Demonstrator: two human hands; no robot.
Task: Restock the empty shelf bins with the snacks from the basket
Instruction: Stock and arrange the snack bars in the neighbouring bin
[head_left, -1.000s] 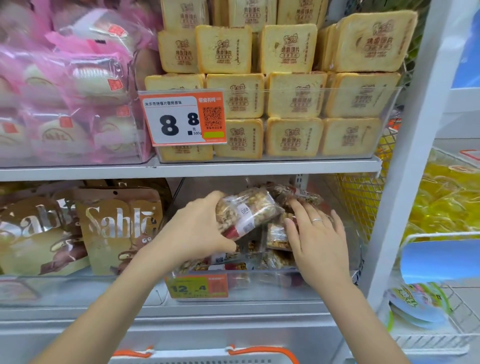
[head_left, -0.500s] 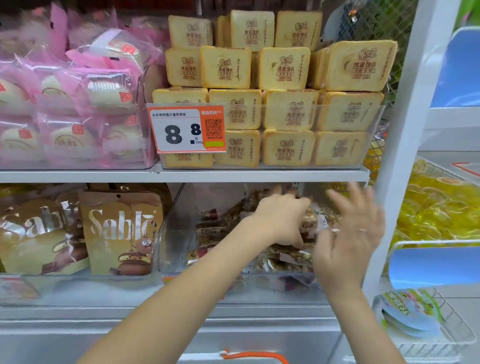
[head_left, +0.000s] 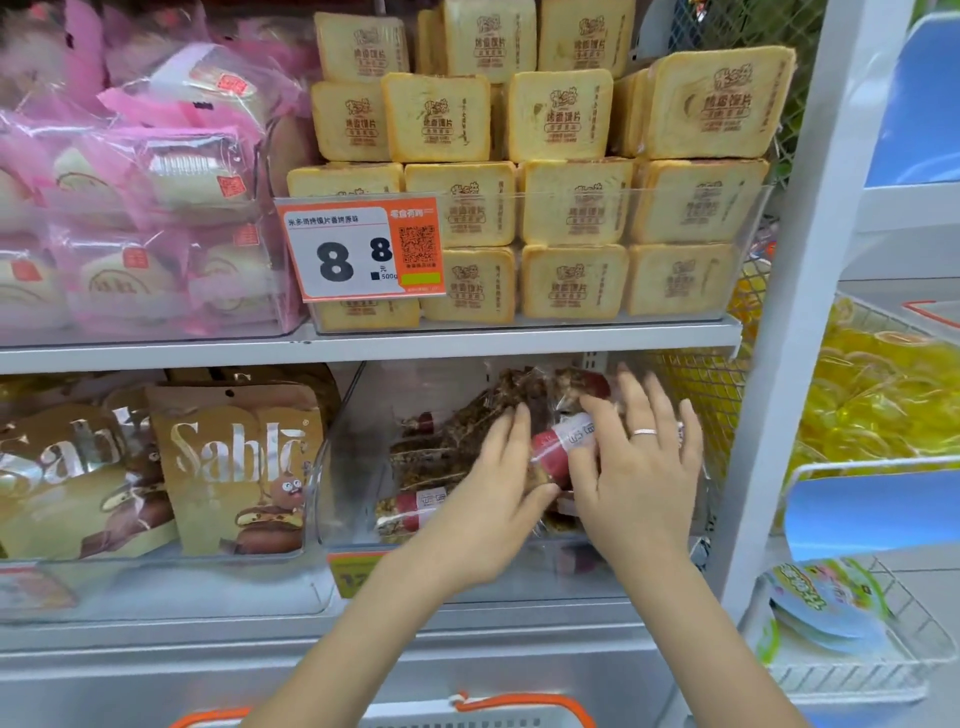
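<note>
both hands sit in the clear plastic bin (head_left: 332, 467) — left hand (head_left: 488, 499) and right hand (head_left: 639, 467) with straight fingers pressing a crinkly, grainy snack packet (head_left: 563, 441) between them; basket (head_left: 519, 709) below the wrists.

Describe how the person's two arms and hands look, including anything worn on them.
Both forearms are bare, with no sleeves visible up to the bottom edge of the picture. The right hand wears a thin, plain, light-coloured ring on one finger. The left hand shows no ring, watch or bracelet. Neither hand wears a glove, and the nails visible appear unpainted.
</note>
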